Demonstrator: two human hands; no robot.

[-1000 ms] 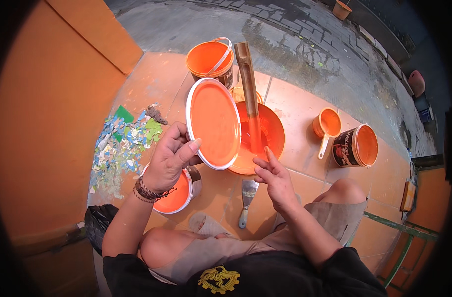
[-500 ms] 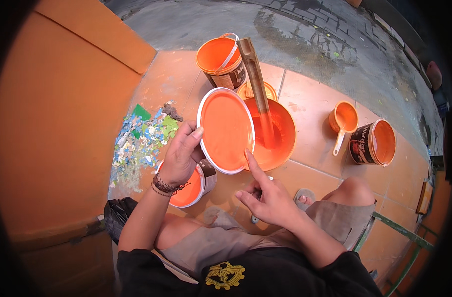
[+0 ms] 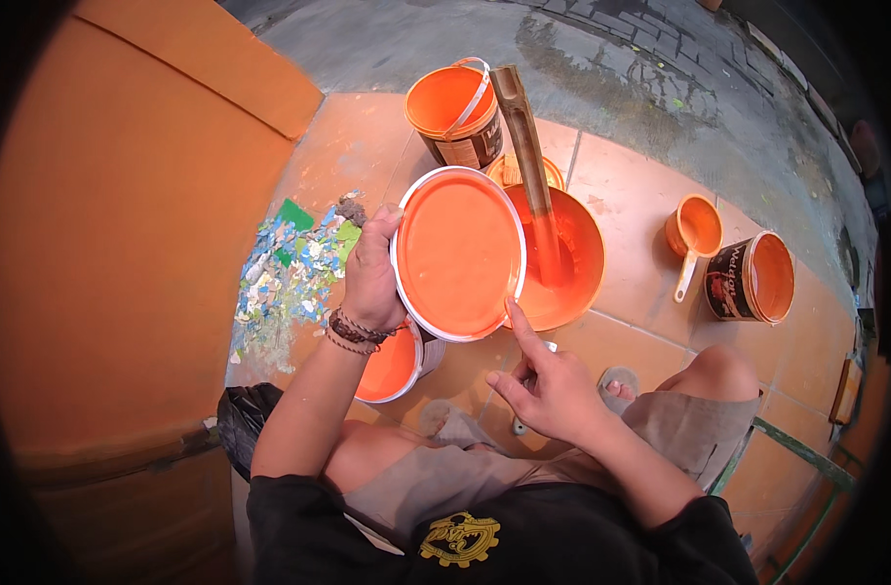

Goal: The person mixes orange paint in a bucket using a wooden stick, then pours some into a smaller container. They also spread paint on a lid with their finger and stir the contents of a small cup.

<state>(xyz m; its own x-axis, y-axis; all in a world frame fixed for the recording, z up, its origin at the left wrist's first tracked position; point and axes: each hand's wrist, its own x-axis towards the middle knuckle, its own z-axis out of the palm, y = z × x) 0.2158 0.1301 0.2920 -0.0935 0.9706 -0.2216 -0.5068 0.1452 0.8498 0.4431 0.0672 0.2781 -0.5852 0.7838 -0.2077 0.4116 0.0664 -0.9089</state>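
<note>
A round white-rimmed lid (image 3: 460, 255), its face coated in orange paint, is held up in my left hand (image 3: 375, 268). That hand is closed on the lid's left edge, thumb at the rim and the other fingers hidden behind. My right hand (image 3: 553, 390) points its index finger at the lid's lower right rim and seems to touch it. Its other fingers are curled; small pale ends show above and below them, but what they belong to is unclear. Behind the lid stands a wide orange basin (image 3: 587, 249) of orange paint with a wooden stick (image 3: 525, 136) leaning in it.
A handled paint bucket (image 3: 455, 107) stands at the back, beside another orange lid (image 3: 555, 174). Below the held lid is a paint-filled tub (image 3: 389, 369). An orange dipper (image 3: 697, 229) and a dark-labelled bucket (image 3: 748, 278) sit right. Paint flakes (image 3: 294, 258) lie left, near an orange wall (image 3: 143, 244).
The lid has turned to face me more, and my left hand has moved slightly right with it. My right index finger stays at its rim. The whole view has shifted a little.
</note>
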